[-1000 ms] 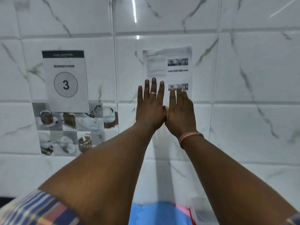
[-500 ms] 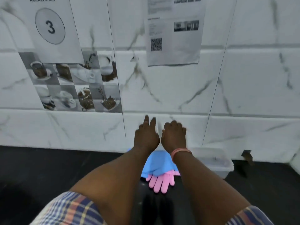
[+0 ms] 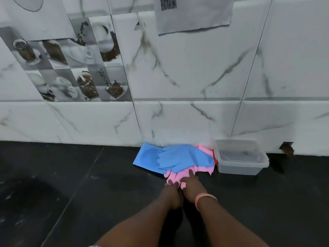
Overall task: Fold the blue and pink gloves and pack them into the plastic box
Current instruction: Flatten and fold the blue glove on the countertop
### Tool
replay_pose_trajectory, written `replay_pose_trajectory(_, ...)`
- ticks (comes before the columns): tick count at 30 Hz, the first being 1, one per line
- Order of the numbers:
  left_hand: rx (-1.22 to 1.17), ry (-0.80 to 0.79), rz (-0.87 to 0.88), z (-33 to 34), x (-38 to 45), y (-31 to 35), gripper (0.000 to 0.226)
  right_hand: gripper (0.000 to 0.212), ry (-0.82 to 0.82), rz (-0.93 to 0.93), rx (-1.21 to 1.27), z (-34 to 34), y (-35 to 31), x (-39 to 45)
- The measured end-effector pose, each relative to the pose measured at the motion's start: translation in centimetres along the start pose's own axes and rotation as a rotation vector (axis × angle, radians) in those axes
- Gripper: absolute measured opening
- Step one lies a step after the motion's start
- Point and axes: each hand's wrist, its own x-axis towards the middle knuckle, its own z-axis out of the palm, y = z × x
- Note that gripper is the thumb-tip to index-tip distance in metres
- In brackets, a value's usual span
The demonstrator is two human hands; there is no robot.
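Note:
Two blue gloves (image 3: 179, 157) lie overlapped on the black counter against the tiled wall, on top of the pink gloves (image 3: 204, 168). The pink fingers stick out toward me from under the blue ones. My left hand (image 3: 171, 193) touches the pink fingertips with its own fingertips. My right hand (image 3: 192, 189) lies beside it, index finger stretched onto the pink glove. The clear plastic box (image 3: 256, 164) stands lidless right of the gloves, against the wall; I see nothing in it.
The black counter (image 3: 71, 184) spreads wide to the left and toward me. A small red thing (image 3: 216, 158) shows between the gloves and the box. A hole in the wall tile (image 3: 287, 148) sits right of the box.
My view has tipped down from the wall to the counter. Both hands dropped from in front of the tiles onto the pink glove fingers.

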Motion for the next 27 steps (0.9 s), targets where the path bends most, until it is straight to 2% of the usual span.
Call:
replay_pose_trajectory(4, -0.005, 0.076, -0.046, 1.0, 0.9, 0.1, 0.059, 0.035, 0.14, -0.075, 0.109, -0.5, 0.7, 1.2)
replay_pose_trajectory(9, 0.006, 0.026, -0.147, 0.6, 2.6, 0.8, 0.066, 0.056, 0.14, -0.088, 0.022, -1.4, 0.8, 3.3)
replay_pose_trajectory(11, -0.03, -0.013, -0.185, -0.1, 3.2, 1.3, 0.07, 0.059, 0.162, -0.061, 0.057, -0.8, 0.5, 3.9)
replay_pose_trajectory(14, -0.144, -0.002, -0.202, -0.3, 3.0, 1.6, 0.074, 0.047, 0.205, 0.037, 0.415, -0.8, -0.3, 4.5)
replay_pose_trajectory(18, -0.312, 0.096, -0.184, 0.9, 1.6, 0.3, 0.069, 0.029, 0.342, 0.152, 0.873, -2.7, -0.9, 4.2)
replay_pose_trajectory(21, -0.722, 0.183, -0.171, 0.5, 0.2, -0.6, 0.049, 0.025, 0.305, 0.06, 1.253, -5.5, -1.9, 2.3)
replay_pose_trajectory(23, -1.081, 0.26, -0.206, -0.6, -0.8, -1.3, 0.032, 0.023, 0.34, -0.025, 1.381, -7.9, -2.7, 0.2)
replay_pose_trajectory(25, -1.315, 0.298, -0.235, -1.9, -1.7, -1.9, 0.025, 0.018, 0.332, -0.117, 1.473, -10.1, -3.4, -1.9)
replay_pose_trajectory(27, -1.516, 0.274, -0.298, -3.1, -2.6, -2.6, 0.021, 0.031, 0.138, -0.235, 1.652, -11.4, -4.1, -4.7)
